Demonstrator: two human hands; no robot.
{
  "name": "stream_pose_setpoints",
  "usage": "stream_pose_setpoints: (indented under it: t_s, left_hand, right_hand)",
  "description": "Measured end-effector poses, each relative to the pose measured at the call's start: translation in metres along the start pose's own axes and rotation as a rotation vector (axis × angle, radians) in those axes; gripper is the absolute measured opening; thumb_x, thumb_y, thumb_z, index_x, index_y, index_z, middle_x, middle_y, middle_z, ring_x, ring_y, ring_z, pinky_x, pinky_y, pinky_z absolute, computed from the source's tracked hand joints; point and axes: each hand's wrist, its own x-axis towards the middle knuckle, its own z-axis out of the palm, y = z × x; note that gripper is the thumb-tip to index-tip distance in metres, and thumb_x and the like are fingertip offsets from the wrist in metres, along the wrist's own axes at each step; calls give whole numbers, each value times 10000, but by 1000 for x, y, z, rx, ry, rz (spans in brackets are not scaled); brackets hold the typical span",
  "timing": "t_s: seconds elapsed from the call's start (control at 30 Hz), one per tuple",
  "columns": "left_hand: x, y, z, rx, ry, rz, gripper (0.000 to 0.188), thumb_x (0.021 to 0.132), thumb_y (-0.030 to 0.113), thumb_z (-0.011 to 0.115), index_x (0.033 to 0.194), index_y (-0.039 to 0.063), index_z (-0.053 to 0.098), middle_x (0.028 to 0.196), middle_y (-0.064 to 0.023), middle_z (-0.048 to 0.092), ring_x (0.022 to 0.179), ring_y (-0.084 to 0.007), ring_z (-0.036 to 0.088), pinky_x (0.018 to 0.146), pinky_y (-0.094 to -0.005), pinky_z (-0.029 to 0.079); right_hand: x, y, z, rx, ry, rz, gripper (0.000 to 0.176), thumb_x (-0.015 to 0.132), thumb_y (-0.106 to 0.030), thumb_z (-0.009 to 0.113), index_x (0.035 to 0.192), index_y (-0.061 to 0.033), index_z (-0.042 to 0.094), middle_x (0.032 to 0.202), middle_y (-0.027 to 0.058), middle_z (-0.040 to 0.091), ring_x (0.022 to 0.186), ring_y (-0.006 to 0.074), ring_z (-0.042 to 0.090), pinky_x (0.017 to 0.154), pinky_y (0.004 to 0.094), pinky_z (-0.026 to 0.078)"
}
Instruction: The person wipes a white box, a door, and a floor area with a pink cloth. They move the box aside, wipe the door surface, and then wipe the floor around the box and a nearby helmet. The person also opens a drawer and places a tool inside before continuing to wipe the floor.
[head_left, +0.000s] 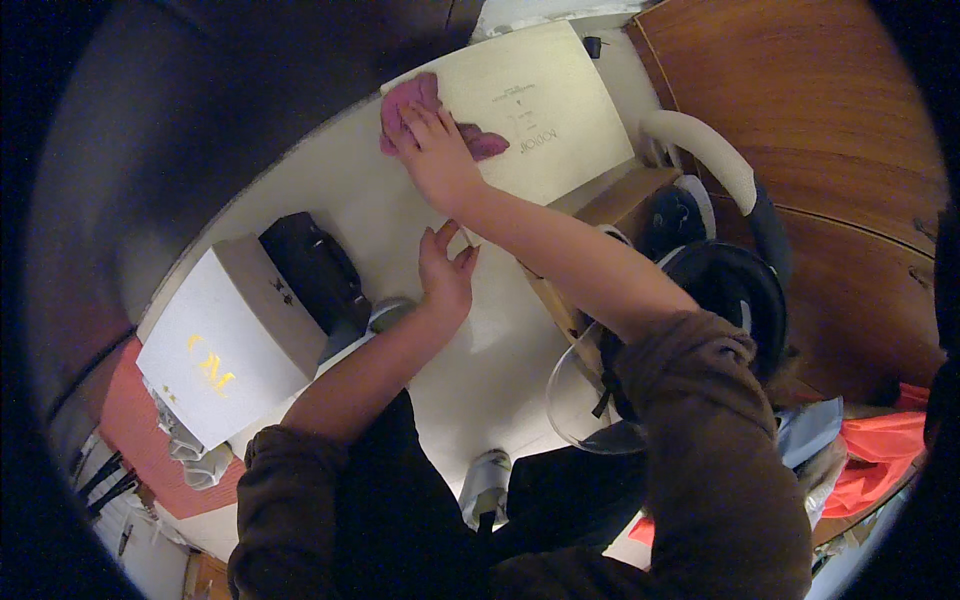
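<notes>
My right hand (439, 157) lies on a crumpled purple cloth (409, 101), its fingers bent into the fabric. The cloth rests partly on a large cream box or board (574, 97) bearing writing and partly on the pale surface (345, 172) beside it. Lower down, my left hand (448, 274) hovers with thumb and fingers curved near a small thin pale piece (469, 236); whether it grips that piece is unclear. Left of this hand are a black case or bag (315, 266) and a white box (225, 345) with gold lettering.
To the right stand a wooden box (615, 191), a black rounded object (724, 300), a curved white and dark object (705, 146) and wooden panels (780, 97). A clear round rim (555, 397) is below them. Red fabric (881, 457) lies lower right, a red mat (139, 442) lower left.
</notes>
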Motion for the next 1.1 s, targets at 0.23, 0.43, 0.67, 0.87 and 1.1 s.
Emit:
stream_pose_setpoints:
  t_s: [0.23,0.43,0.67,0.87,1.1]
  left_hand:
    - [2,1,-8,-45,-39,-3,482,955,436,305,1280,87,373,1269,-72,443,1055,-290,446,935,-395,366]
    - [6,6,-10,157,251,-15,491,934,460,365,1234,76,423,1230,-90,453,1017,-270,476,901,-380,385]
    - [-10,28,16,772,-94,845,301,863,208,581,1087,23,504,1088,-127,515,992,-245,502,861,-337,392]
    - [-30,46,54,980,-307,1051,203,818,120,633,954,7,534,906,-118,561,861,-280,529,792,-350,415]
    - [-37,71,49,794,-174,940,160,888,150,588,920,8,522,763,-66,562,689,-142,521,637,-277,432]
  right_hand:
    - [-105,-4,-63,40,-343,-69,612,769,-92,537,1354,-50,363,1441,199,252,1343,357,244,1102,483,190]
    - [-96,12,-98,454,-546,321,525,802,-8,522,1314,-42,412,1345,175,389,1225,307,422,1030,444,335]
    - [-35,50,-163,1478,-308,926,407,846,-6,542,1244,-33,466,1155,80,558,1093,175,522,929,362,429]
    - [-38,36,-175,1590,-285,845,387,906,-84,511,1284,-43,442,1173,53,554,1064,166,539,916,314,435]
    - [-46,49,-184,876,-389,813,296,949,-214,492,1178,-37,552,1099,61,592,950,160,580,855,320,475]
